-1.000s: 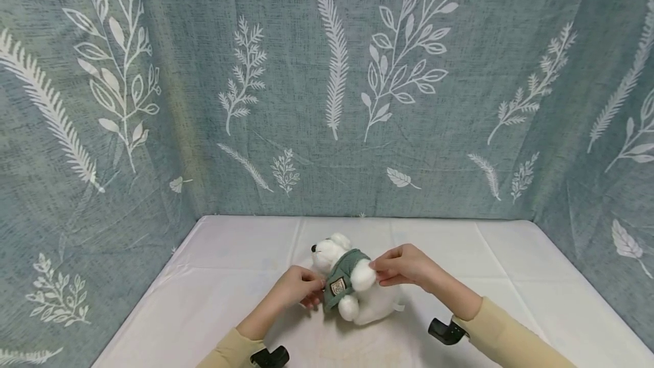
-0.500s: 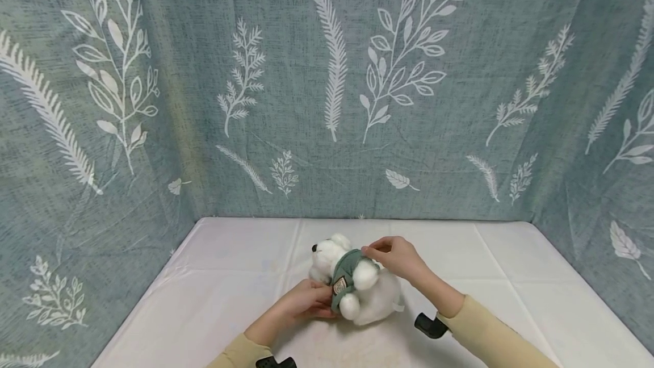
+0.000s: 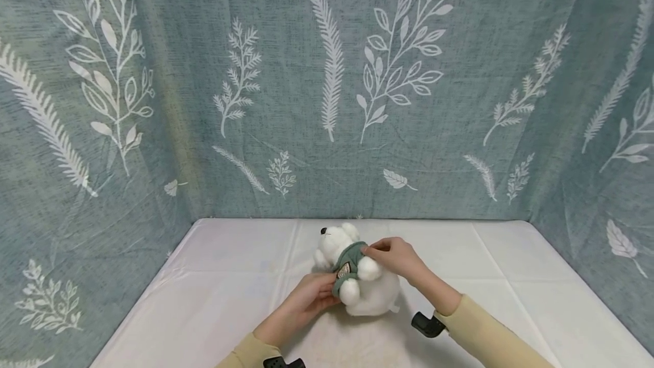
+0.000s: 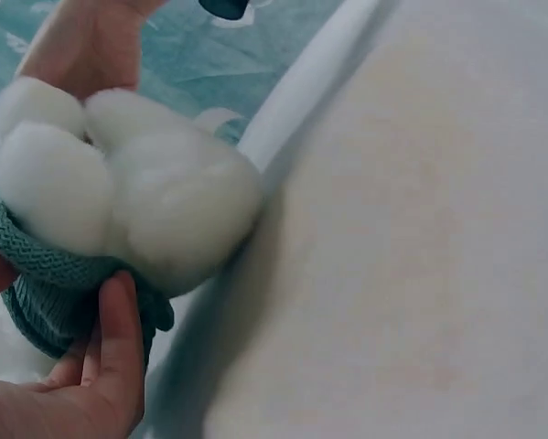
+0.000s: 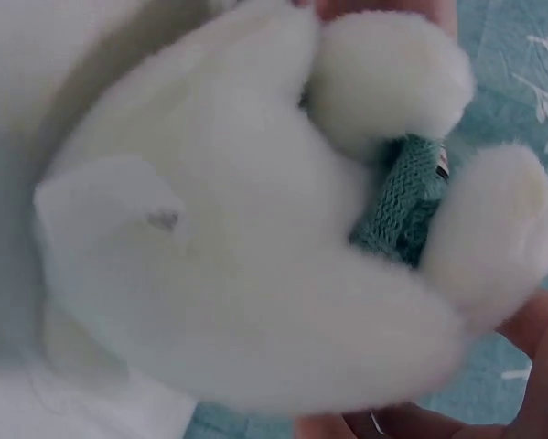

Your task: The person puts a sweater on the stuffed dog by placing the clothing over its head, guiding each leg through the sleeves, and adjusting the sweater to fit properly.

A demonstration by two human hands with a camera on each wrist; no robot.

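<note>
Fingers of the left hand (image 3: 311,299) curl round the lower hem of the green sweater (image 3: 347,263), pinching the knit between thumb and fingertips, as the left wrist view shows plainly. The right hand (image 3: 395,255) pinches the same sweater higher up, at the shoulder behind the upper paw. Held at both ends like this, the knit is probably kept taut against the soft body so it can be shifted along it.

Both grips sit on a white plush bear (image 3: 365,280), which lies on its side on the table (image 3: 230,277), near the middle and somewhat closer to the back edge than the front. Its head points toward the back edge, black nose up and to the left. The bear is fluffy and round, with stubby paws poking out of the ribbed sweater, which carries a small pale patch on the front.

A white creased cloth covers the table, and blue-green fabric printed with white leaves (image 3: 332,72) hangs behind and to both sides.
</note>
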